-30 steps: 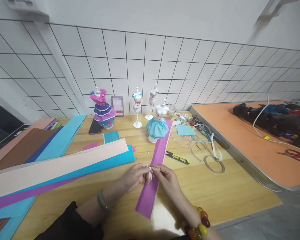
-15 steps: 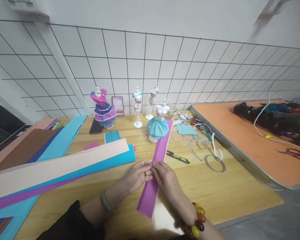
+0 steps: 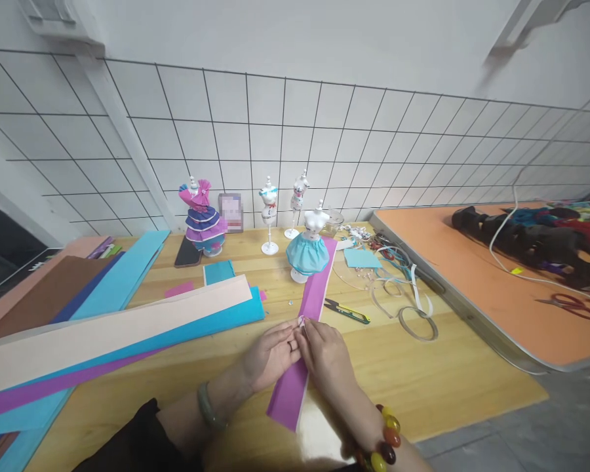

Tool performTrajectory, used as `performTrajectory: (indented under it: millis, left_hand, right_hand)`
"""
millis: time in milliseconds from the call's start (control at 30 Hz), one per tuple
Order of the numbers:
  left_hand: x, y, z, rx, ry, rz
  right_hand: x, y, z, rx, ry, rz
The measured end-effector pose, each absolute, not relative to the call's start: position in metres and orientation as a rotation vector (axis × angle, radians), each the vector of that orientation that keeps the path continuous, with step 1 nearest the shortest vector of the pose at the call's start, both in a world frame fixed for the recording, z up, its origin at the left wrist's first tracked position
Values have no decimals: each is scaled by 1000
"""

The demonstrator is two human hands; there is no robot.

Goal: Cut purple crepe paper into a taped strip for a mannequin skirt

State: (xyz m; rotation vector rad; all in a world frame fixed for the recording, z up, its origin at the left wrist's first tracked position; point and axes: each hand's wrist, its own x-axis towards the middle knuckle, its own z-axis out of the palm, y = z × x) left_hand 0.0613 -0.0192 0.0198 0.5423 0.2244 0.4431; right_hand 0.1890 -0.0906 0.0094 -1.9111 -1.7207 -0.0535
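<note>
My left hand and my right hand meet over a long purple paper strip that lies on the wooden table. Both hands have their fingers pinched together around a tiny pale pink piece at their tips, just above the strip. Beyond the strip's far end stands a small white mannequin in a turquoise skirt. A jade bangle is on my left wrist and a bead bracelet on my right.
Long pale, blue and purple paper sheets spread to the left. Thread snips and loops of ribbon lie to the right. More small mannequins and a phone stand by the wire grid wall. An orange table holds scissors.
The two hands have sunk closer to the strip and drawn tighter together. The small piece at their fingertips is more hidden than a second ago.
</note>
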Motion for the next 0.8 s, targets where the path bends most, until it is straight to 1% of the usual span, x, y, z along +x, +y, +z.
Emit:
performTrajectory:
  millis: [167, 367, 467, 567, 633, 700, 800]
  left_hand:
    - [60, -22, 19, 496, 193, 370]
    - [58, -28, 26, 626, 249, 532]
    - [59, -24, 22, 1005, 523, 569]
    - [59, -21, 15, 1631, 814, 488]
    - [59, -21, 14, 1977, 889, 411]
    - [59, -24, 16, 2172, 927, 334]
    - [59, -26, 19, 2285, 957, 238]
  right_hand:
    - [198, -91, 8, -1909, -1733, -18]
    - [229, -90, 9, -1969, -1541, -3]
    - [271, -92, 12, -1965, -1392, 3]
    - [324, -94, 19, -1959, -1264, -24]
    - [359, -92, 27, -1989, -1166, -62]
    - [391, -85, 36, -2013, -1070, -118]
    - [434, -65, 49, -2090, -942, -187]
